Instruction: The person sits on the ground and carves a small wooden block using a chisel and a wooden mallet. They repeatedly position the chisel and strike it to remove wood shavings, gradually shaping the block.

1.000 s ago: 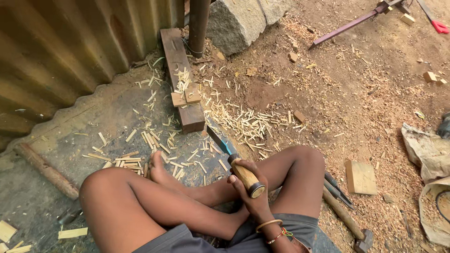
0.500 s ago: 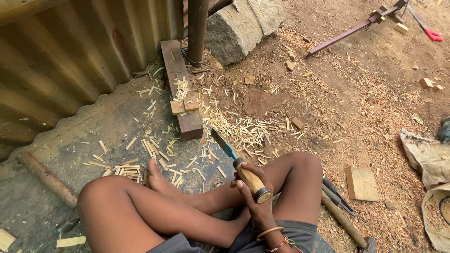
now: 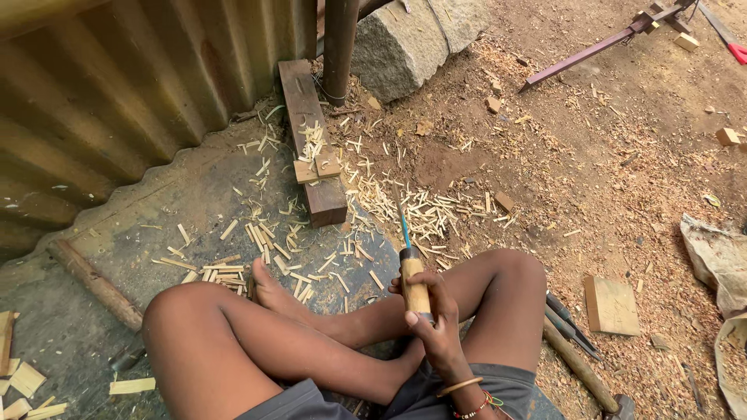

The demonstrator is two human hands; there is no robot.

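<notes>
One hand shows: the right hand (image 3: pixel 436 323), its grip closed round the wooden handle of one chisel (image 3: pixel 412 268). The thumb lies along the handle's near side and the fingers wrap the far side. The left hand is out of view.

The chisel stands nearly upright, its handle inside the grip and its ferrule and thin blue blade rising clear above the fingers. The blade tip points toward the dark wooden block (image 3: pixel 311 140), which serves as landmark below.

Count:
- One dark wooden block, lying lengthwise on the ground beside the corrugated metal sheet (image 3: pixel 117 93).
- One small pale wood piece (image 3: pixel 317 167), resting on top of the block toward its near end.
- One post (image 3: pixel 340 47), standing just right of the block's far end.
- One grey stone (image 3: pixel 412 43), right of the post.
- One flat square board (image 3: pixel 611 305), well right of the block, on the dirt.
- One long metal bar (image 3: pixel 580 56), far right of the block.
- Wood shavings (image 3: pixel 420 206), too many to count, scattered around the block's near end.

The chisel is held near the block's near end, apart from it, over the person's crossed legs.
</notes>
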